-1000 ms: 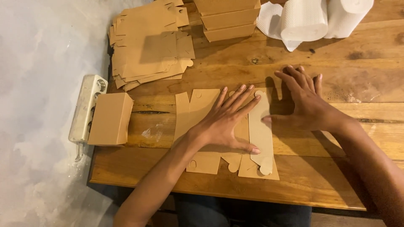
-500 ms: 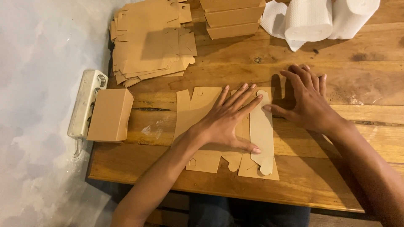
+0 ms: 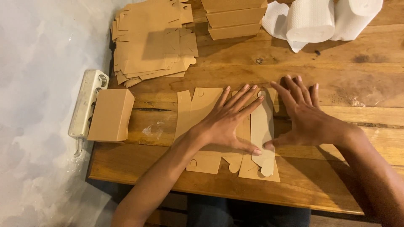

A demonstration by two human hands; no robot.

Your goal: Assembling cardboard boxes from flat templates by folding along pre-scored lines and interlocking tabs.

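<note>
Brown flat carton blank [image 3: 198,122] near the tabletop [image 3: 336,54] front edge lies pinned under the spread left hand [image 3: 227,122]; the open right hand [image 3: 305,115] presses its side flap [image 3: 261,130] flat.

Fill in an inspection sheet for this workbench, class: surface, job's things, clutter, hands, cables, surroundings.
Surface: wooden table, planks with cracks and pale stains.
Job's things: flat cardboard box blank lying on the table; one side panel folded over.
Clutter: stack of flat blanks, folded box, stacked boxes, paper towel rolls.
Hands: left hand pressed flat on the blank; right hand flat beside it, thumb at the folded panel.
Cables: white power strip at the table's left edge.
Surroundings: pale mottled floor.
</note>
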